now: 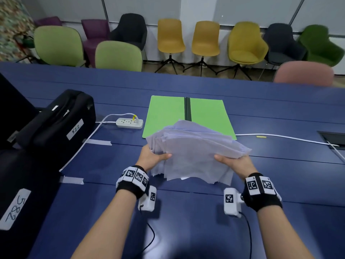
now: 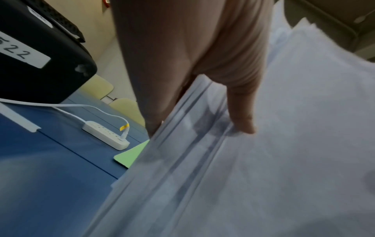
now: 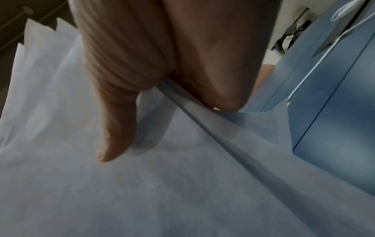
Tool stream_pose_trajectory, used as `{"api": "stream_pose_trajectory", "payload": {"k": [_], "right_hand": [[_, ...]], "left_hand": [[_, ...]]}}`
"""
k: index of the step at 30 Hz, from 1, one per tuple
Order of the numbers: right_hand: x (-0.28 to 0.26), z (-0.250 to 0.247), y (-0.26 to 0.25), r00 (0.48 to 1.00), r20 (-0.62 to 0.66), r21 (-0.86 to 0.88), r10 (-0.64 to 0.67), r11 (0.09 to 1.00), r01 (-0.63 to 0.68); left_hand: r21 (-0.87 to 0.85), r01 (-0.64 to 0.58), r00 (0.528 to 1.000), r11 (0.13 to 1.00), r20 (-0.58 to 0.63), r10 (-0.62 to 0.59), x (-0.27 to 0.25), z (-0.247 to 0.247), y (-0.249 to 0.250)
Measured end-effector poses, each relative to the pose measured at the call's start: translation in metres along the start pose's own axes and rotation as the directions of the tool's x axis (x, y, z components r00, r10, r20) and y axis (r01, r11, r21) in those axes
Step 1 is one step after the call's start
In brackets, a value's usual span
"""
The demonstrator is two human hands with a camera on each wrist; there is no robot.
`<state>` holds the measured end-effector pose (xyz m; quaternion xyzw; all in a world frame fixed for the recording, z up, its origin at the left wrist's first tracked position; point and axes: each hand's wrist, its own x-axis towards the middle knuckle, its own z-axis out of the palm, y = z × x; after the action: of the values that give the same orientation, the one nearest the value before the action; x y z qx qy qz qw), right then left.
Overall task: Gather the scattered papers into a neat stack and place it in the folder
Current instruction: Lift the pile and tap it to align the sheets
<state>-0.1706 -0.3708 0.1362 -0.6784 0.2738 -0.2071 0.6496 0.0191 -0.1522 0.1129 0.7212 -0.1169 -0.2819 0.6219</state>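
Observation:
A loose, fanned bundle of white papers (image 1: 194,146) is held above the blue table (image 1: 186,212), its edges uneven. My left hand (image 1: 152,157) grips the bundle's left edge, thumb on top and fingers hidden underneath. My right hand (image 1: 233,162) grips the right edge the same way. The left wrist view shows the staggered sheet edges of the papers (image 2: 263,160) under the thumb of my left hand (image 2: 241,112). In the right wrist view the thumb of my right hand (image 3: 115,128) presses on the papers (image 3: 142,192). An open green folder (image 1: 168,114) lies flat just beyond the bundle.
A white power strip (image 1: 129,123) with its cable lies left of the folder. Black cases (image 1: 56,120) with number labels stand at the left. A white cable (image 1: 280,137) runs off to the right toward a table hatch (image 1: 334,137). Chairs (image 1: 170,36) line the far side.

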Motion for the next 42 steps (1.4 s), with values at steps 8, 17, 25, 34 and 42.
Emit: {"api": "stream_pose_trajectory", "payload": {"k": [8, 17, 25, 34, 42], "right_hand": [[0.006, 0.004, 0.003, 0.998, -0.058, 0.007, -0.018, 1.000, 0.019], [0.006, 0.012, 0.008, 0.986, -0.162, 0.025, -0.041, 0.999, 0.045], [0.004, 0.014, 0.008, 0.983, -0.172, 0.027, -0.061, 0.997, 0.067], [0.005, 0.013, 0.010, 0.966, -0.250, -0.022, -0.067, 0.998, 0.064], [0.007, 0.011, -0.005, 0.970, -0.239, -0.044, -0.049, 0.998, 0.040]], "left_hand": [[0.066, -0.159, 0.972, 0.985, -0.165, 0.167, -0.006, -0.004, -0.009], [0.072, -0.250, 0.889, 0.966, -0.377, 0.259, -0.012, -0.019, -0.015], [0.157, -0.291, 0.856, 0.944, -0.397, 0.330, -0.009, -0.022, -0.004], [-0.131, -0.288, 0.957, 0.949, -0.017, 0.289, -0.013, -0.027, 0.013], [0.163, -0.163, 0.975, 0.973, 0.178, 0.133, -0.014, -0.035, -0.009]]}}
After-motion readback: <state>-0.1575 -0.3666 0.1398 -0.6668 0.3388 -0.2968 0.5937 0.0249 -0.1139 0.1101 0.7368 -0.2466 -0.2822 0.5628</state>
